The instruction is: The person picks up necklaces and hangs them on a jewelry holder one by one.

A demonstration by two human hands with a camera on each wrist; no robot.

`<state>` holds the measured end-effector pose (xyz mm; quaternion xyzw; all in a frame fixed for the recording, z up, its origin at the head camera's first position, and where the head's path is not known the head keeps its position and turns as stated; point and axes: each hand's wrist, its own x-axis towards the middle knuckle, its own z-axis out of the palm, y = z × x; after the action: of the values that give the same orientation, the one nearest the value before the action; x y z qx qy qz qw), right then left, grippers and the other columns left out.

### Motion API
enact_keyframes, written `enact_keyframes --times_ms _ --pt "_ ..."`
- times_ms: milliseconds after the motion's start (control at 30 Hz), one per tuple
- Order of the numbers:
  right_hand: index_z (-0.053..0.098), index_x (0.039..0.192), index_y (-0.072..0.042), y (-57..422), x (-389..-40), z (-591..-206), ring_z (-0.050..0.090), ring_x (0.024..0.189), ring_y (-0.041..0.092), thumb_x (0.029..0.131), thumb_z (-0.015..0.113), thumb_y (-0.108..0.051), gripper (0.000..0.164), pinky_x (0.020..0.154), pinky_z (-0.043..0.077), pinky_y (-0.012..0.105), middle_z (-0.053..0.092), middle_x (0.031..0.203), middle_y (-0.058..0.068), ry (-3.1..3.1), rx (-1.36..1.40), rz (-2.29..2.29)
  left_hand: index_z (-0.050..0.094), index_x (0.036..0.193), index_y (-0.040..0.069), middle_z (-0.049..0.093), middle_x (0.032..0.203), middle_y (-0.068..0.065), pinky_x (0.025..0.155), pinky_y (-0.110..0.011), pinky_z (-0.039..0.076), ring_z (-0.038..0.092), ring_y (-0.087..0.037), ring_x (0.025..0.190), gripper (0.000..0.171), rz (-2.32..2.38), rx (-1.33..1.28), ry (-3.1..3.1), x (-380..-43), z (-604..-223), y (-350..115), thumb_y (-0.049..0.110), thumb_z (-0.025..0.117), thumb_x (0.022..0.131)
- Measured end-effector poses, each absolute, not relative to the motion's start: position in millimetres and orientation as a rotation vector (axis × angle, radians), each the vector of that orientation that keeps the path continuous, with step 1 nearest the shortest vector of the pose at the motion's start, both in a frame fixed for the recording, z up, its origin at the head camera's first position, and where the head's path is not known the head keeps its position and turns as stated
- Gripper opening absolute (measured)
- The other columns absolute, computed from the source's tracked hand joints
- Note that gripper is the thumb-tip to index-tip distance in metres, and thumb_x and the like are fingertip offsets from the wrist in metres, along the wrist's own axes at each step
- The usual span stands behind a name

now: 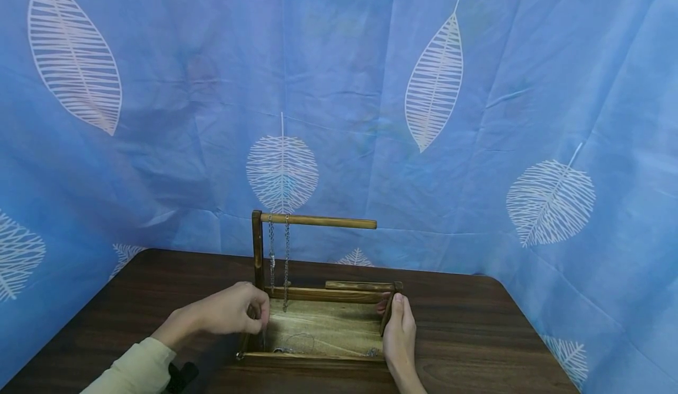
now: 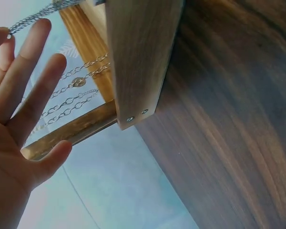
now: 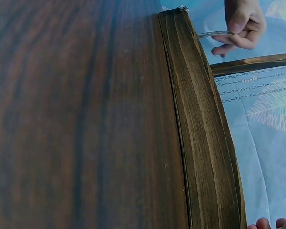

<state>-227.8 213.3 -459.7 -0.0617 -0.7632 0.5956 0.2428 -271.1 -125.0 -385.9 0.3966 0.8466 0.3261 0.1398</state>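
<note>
My left hand (image 1: pixel 233 310) pinches a silver chain (image 2: pixel 35 18) over the left end of a wooden jewelry stand (image 1: pixel 328 295) with a tray base. In the left wrist view the chain stretches from the fingertips toward the tray's edge. My right hand (image 1: pixel 399 336) grips the short upright at the stand's right end, thumb in front and fingers partly hidden behind. Silver necklaces (image 1: pixel 287 258) hang from the tall bar (image 1: pixel 328 221) near its left post. More thin chain (image 1: pixel 286 350) lies at the tray's front left, and a small silver heap (image 1: pixel 372 352) at its front right.
The stand sits on a dark wood table (image 1: pixel 466 335). A lower wooden bar (image 1: pixel 360 286) extends leftward from the right upright. A blue cloth (image 1: pixel 349 88) with white leaf prints hangs behind the table. A black object (image 1: pixel 182 376) shows beside the left sleeve.
</note>
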Motion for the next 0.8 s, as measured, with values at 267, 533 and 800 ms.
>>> enact_keyframes --times_ms 267,533,800 --pt "0.057 0.123 -0.002 213.1 -227.3 -459.1 0.059 0.094 0.026 0.111 0.022 -0.043 0.055 0.08 0.048 0.04 0.061 0.1 0.013 -2.092 -0.178 1.621 0.068 0.087 0.018 0.069 0.084 0.002 0.055 -0.028 0.037 0.047 -0.007 0.06 0.017 1.122 1.11 2.363 -271.4 -381.9 -129.1 0.002 0.064 0.091" --pt "0.056 0.124 -0.002 214.0 -228.8 -461.2 0.059 0.095 0.025 0.112 0.023 -0.041 0.053 0.082 0.048 0.039 0.062 0.102 0.013 -2.093 -0.181 1.633 0.067 0.092 0.006 0.074 0.086 -0.012 0.061 -0.031 0.047 0.064 -0.032 0.074 0.01 1.368 1.145 2.19 -274.4 -379.9 -132.6 0.001 0.06 0.097" --pt "0.056 0.124 -0.001 214.9 -229.9 -462.8 0.059 0.095 0.026 0.112 0.022 -0.038 0.051 0.082 0.048 0.037 0.062 0.102 0.014 -2.088 -0.174 1.634 0.063 0.099 -0.004 0.072 0.093 -0.023 0.087 -0.04 0.056 0.068 -0.041 0.095 0.011 1.571 1.146 2.036 -276.0 -377.3 -135.0 0.007 0.06 0.101"
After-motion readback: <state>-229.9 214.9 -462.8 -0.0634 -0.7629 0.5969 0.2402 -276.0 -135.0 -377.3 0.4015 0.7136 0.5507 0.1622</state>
